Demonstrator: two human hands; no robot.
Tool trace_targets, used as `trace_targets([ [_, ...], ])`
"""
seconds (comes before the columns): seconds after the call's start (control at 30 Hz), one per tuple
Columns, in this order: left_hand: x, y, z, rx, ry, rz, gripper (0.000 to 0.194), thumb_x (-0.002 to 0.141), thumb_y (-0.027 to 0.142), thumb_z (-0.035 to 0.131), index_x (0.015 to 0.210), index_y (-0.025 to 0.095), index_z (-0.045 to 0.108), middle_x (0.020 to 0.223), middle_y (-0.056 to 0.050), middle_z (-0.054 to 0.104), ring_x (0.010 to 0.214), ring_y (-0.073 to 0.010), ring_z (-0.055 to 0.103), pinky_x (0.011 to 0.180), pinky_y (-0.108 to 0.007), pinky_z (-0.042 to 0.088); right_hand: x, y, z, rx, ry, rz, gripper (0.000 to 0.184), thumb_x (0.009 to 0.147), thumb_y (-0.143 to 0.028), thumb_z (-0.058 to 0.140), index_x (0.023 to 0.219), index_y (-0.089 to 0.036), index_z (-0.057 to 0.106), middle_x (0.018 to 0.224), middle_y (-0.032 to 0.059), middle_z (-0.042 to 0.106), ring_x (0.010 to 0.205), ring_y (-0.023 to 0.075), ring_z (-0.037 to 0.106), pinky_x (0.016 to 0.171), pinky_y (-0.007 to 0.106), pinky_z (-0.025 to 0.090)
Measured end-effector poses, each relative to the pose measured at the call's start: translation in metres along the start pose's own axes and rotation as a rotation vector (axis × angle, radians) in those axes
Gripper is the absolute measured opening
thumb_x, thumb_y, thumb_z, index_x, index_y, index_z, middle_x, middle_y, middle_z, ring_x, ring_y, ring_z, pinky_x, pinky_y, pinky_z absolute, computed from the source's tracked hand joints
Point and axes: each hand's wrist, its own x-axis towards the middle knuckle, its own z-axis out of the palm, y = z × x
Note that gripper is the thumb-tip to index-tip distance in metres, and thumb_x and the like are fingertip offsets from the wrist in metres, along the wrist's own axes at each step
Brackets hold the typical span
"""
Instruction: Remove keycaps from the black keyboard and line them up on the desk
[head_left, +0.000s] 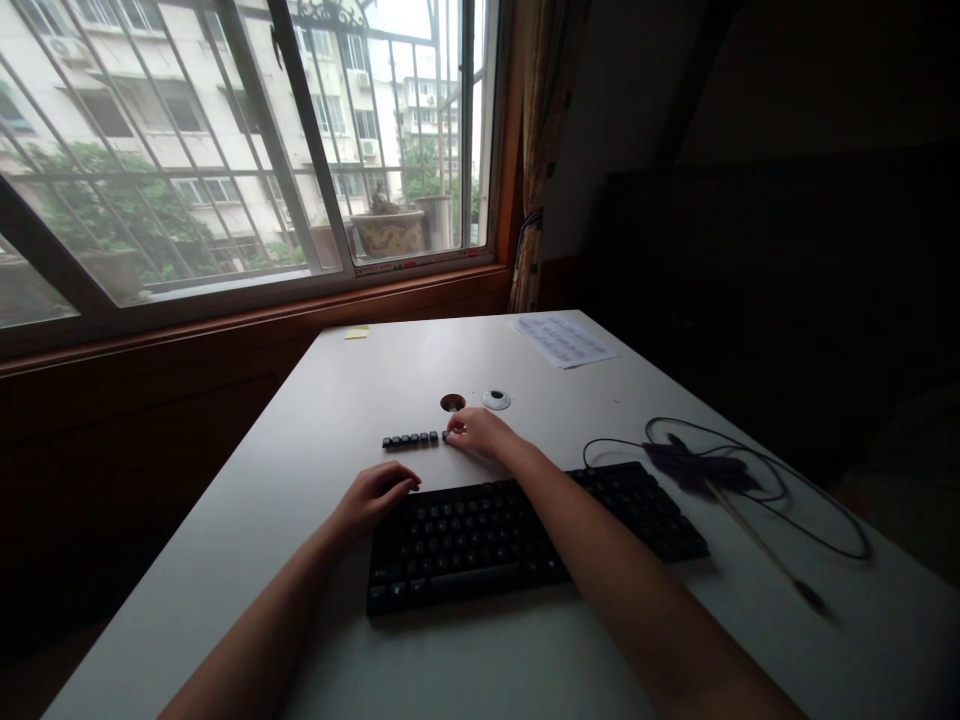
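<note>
A black keyboard (480,540) lies on the white table, its top row bare of keys in part near the left corner. My left hand (379,490) rests at that corner, fingers loosely bent with a gap to the thumb and nothing visible in them. Beyond the keyboard, several loose black keycaps (410,439) stand in a short row. At the right end of this row, my right hand (480,430) pinches a small black keycap (447,436) at the table surface. My right forearm crosses over the keyboard and hides part of it.
Past the right hand are a round cable hole (453,402) and its white cover (496,399). Printed paper (566,340) and a yellow sticky note (357,332) lie at the far edge. On the right are a looped cable (814,535), purple cloth (697,468) and thin brush (765,550).
</note>
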Motion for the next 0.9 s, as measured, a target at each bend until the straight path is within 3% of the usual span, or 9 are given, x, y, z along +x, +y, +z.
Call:
trace_targets([
  [0.23, -0.0001, 0.0035, -0.0004, -0.001, -0.01, 0.003, 0.025, 0.094, 0.035, 0.051, 0.096, 0.017, 0.07, 0.092, -0.007, 0.071, 0.087, -0.0198, 0.065, 0.08, -0.03, 0.05, 0.0024, 0.0004, 0.0007, 0.027, -0.025, -0.003, 0.027, 0.078, -0.034, 0.07, 0.103, -0.024, 0.074, 0.092, 0.0037, 0.073, 0.079, 0.0153, 0.065, 0.068, 0.022, 0.045],
  [0.9, -0.0005, 0.0074, -0.0004, 0.004, -0.011, -0.005, 0.024, 0.094, 0.032, 0.052, 0.095, 0.018, 0.07, 0.092, -0.007, 0.072, 0.087, -0.02, 0.066, 0.08, -0.03, 0.05, 0.0039, -0.0041, 0.0029, 0.005, -0.013, -0.032, 0.021, 0.08, -0.032, 0.07, 0.099, -0.024, 0.075, 0.094, 0.0044, 0.071, 0.082, 0.0159, 0.064, 0.072, 0.023, 0.045],
])
